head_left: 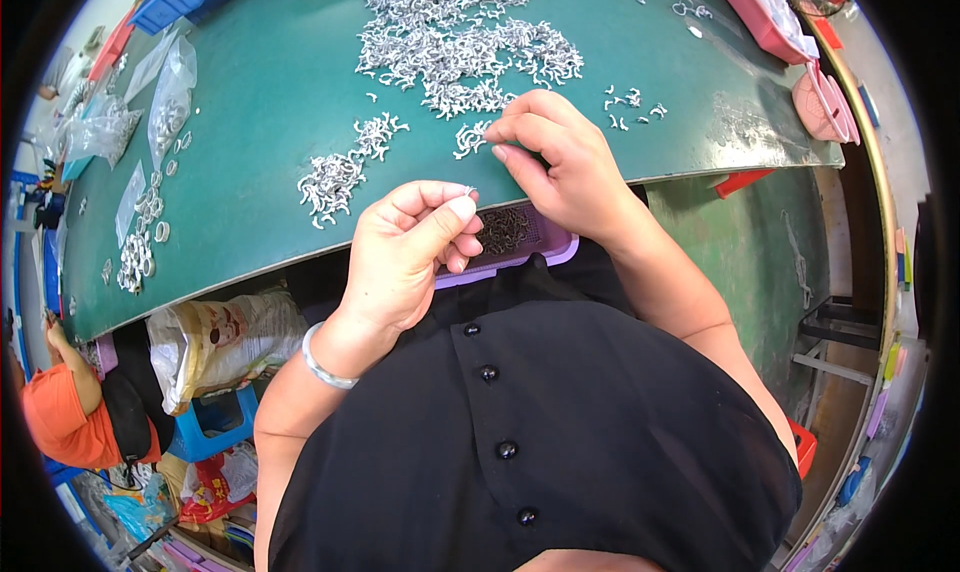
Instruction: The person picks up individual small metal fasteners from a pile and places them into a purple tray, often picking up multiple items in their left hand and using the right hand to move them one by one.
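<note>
My left hand [410, 237] is closed in a pinch, with a small whitish piece [470, 191] between thumb and forefinger. It hovers just off the table's near edge, above a purple basket [565, 250] that holds small dark pieces [503, 230]. My right hand [560, 157] reaches over the table, thumb and fingers slightly apart. Its fingertips are at a small cluster of curved white-grey pieces [470, 140]. Left of that lies another small heap of the same pieces [330, 184]. Farther back, a large pile [440, 52] spreads over the green table [270, 82].
Plastic bags [172, 102] and ring-shaped parts [135, 257] lie along the left side. A blue bin [185, 0] stands back left, a pink tray [755, 12] and pink basket [825, 102] at right. A person in orange [65, 417] sits at lower left, beside a printed sack [225, 337].
</note>
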Motion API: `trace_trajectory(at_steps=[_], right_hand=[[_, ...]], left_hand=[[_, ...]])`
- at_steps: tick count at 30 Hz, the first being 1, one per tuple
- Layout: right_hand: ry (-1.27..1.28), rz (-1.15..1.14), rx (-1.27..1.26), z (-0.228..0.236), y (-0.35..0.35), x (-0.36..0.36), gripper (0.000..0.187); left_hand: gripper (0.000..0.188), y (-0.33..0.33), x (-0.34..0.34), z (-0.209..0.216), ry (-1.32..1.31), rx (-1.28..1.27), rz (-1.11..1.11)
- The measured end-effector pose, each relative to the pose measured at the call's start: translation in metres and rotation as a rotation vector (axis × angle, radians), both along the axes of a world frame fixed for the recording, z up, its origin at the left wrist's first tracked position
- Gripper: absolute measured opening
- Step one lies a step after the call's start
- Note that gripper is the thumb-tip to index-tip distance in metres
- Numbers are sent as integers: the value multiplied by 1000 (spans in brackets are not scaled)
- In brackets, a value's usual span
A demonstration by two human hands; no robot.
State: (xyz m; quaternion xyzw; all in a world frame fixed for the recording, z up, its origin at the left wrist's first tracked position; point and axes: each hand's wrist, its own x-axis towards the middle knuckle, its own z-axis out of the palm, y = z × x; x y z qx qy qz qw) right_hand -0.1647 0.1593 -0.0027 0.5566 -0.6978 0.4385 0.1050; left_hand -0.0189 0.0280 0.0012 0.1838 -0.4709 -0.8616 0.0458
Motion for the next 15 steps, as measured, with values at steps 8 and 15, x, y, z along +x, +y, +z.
trace_trajectory(at_steps=[8,15], right_hand=[[74,-41,130,0,-3,-2,11],[2,-5,193,3,2,-3,10]], left_hand=[[11,-1,0,-1,26,18,-10],[8,-4,0,-3,88,155,-75]])
